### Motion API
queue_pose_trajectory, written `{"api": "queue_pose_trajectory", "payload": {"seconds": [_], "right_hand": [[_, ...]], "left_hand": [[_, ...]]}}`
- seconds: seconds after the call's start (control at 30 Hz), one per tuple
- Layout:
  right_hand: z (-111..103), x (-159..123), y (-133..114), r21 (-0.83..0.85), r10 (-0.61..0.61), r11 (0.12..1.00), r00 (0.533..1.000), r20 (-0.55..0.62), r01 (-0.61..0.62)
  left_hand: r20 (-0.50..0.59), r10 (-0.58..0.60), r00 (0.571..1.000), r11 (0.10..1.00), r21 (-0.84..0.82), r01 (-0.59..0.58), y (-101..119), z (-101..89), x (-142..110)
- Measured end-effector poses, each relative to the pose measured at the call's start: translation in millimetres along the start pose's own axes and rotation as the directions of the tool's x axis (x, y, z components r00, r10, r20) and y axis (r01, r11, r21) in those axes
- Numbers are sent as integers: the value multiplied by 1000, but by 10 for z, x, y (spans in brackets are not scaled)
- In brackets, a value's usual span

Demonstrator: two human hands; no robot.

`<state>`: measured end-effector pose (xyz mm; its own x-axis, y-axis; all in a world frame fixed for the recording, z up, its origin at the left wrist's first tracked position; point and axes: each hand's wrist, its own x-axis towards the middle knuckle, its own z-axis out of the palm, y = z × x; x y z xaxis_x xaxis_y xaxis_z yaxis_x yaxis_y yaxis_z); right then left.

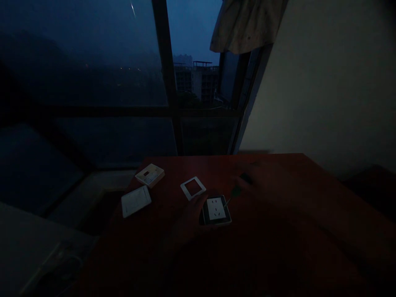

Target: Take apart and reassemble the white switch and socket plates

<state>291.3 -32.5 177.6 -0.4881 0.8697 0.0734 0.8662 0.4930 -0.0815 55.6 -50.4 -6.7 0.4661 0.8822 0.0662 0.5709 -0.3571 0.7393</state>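
A wall socket [215,208] with a white middle plate and a dark border lies on the reddish table. My left hand [192,214] grips its left side; the lower fingers are lost in the dark. In my right hand [258,179] is a screwdriver [236,191] with a green and dark handle. Its thin shaft slants down to the left, and the tip meets the right edge of the socket's white plate. Just behind the socket, near my left fingertips, lies a white square frame [185,189].
At the table's left side are a small box [150,175] and a white rectangular plate [136,201]. The reddish table [216,167] ends at a dark window [114,140] behind and a pale wall [321,90] at right. Light is very dim.
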Motion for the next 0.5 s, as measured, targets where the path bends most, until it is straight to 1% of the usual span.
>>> {"api": "queue_pose_trajectory", "payload": {"seconds": [0.07, 0.1, 0.13, 0.17, 0.2, 0.23, 0.3, 0.33, 0.37, 0.4, 0.43, 0.5], "right_hand": [[-30, -30, 19, 175, -109, 979, 994, 18, 104], [-47, -46, 23, 270, -175, 950, 984, 33, 160], [-61, -60, 22, 342, -229, 918, 972, 46, 200], [-71, -68, 14, 375, -253, 902, 966, 55, 215], [-75, -71, 2, 354, -236, 913, 970, 57, 201], [-73, -67, -14, 283, -181, 946, 982, 48, 161], [-56, -47, -45, 68, -42, 997, 999, 6, 41], [-46, -35, -55, -24, 8, 1000, 1000, -12, -9], [-39, -25, -61, -80, 35, 996, 999, -18, -36], [-37, -19, -63, -92, 39, 995, 999, -9, -39], [-42, -19, -61, -62, 22, 998, 1000, 9, -21], [-69, -35, -54, 86, -65, 994, 997, 47, 61]], "left_hand": [[-13, 8, 1000, 1000, 9, -8, -5, 1, -5], [-19, 9, 1000, 1000, 14, -9, -5, 1, -8], [-20, 9, 1000, 1000, 17, -9, -3, -1, -9], [-18, 9, 1000, 1000, 18, -9, 0, -3, -10], [-17, 10, 1000, 1000, 17, -9, 5, -6, -10], [-18, 10, 1000, 1000, 13, -10, 9, -8, -9], [-14, 8, 1000, 1000, 5, -8, 13, -10, -6], [-13, 2, 1000, 1000, 3, -2, 12, -10, -5], [-14, -2, 1000, 1000, 1, 2, 9, -8, -4], [-14, -1, 1000, 1000, 1, 1, 5, -5, -4], [-15, 3, 1000, 1000, 2, -3, 0, -1, -5], [-21, 15, 1000, 1000, 3, -15, -9, 8, -7]]}}
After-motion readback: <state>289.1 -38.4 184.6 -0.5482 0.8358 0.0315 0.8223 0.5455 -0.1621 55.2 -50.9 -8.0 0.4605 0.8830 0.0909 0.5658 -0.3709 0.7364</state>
